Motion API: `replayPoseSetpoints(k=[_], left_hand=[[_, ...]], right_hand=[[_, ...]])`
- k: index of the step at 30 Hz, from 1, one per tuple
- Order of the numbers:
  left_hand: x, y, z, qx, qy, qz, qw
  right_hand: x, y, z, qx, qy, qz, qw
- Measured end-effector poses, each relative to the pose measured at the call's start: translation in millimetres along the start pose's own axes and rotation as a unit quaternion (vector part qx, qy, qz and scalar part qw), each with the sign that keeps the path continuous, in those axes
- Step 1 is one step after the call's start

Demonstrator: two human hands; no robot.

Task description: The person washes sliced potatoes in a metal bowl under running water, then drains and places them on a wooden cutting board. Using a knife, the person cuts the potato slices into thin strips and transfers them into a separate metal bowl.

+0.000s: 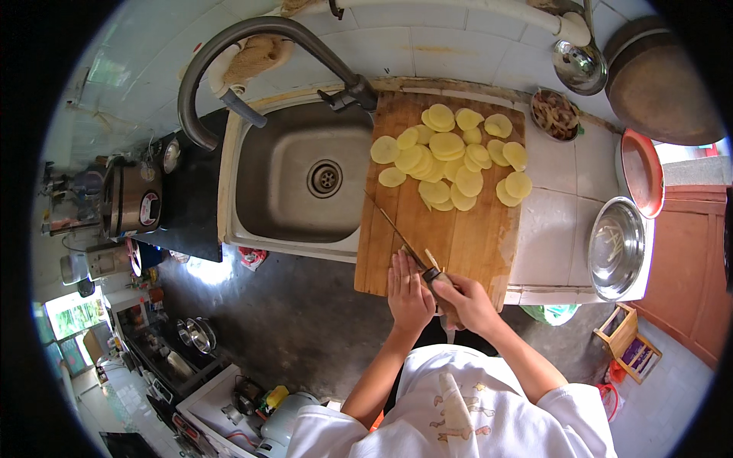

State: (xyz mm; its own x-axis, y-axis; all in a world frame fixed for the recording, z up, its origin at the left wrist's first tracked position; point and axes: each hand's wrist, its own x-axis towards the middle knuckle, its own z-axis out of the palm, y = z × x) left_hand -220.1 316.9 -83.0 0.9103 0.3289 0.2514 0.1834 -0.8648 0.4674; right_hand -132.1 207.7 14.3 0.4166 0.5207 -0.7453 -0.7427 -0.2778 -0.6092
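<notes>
My right hand grips the wooden handle of a kitchen knife, seen nearly edge-on, its tip pointing towards the sink. Beside the blade, my left hand lies flat near the front of the wooden cutting board, fingers straight and close together. A sliver of something pale shows at its fingertips; whatever is under the fingers is hidden. Thin pale potato strips lie right of the blade. Many round, peeled potato slices are spread and overlapping over the board's far half.
Left of the board is a stainless steel sink under a curved faucet. To the right stand a steel bowl holding pale strips, a bowl of peelings and a red basin. A ladle and pan hang above.
</notes>
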Motion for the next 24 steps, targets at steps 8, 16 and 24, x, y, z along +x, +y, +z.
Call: replayPoseSetpoints(k=[8, 16, 24], left_hand=[[-2, 0, 1, -0.015, -0.041, -0.041, 0.998], [-4, 0, 2, -0.021, 0.023, -0.028, 0.999], [-3, -1, 1, -0.017, 0.002, -0.025, 1.0]], right_hand=[[-26, 13, -9, -0.01, 0.013, -0.002, 1.0], [-39, 24, -8, -0.001, -0.008, 0.026, 1.0], [-37, 28, -5, -0.007, -0.012, 0.019, 1.0]])
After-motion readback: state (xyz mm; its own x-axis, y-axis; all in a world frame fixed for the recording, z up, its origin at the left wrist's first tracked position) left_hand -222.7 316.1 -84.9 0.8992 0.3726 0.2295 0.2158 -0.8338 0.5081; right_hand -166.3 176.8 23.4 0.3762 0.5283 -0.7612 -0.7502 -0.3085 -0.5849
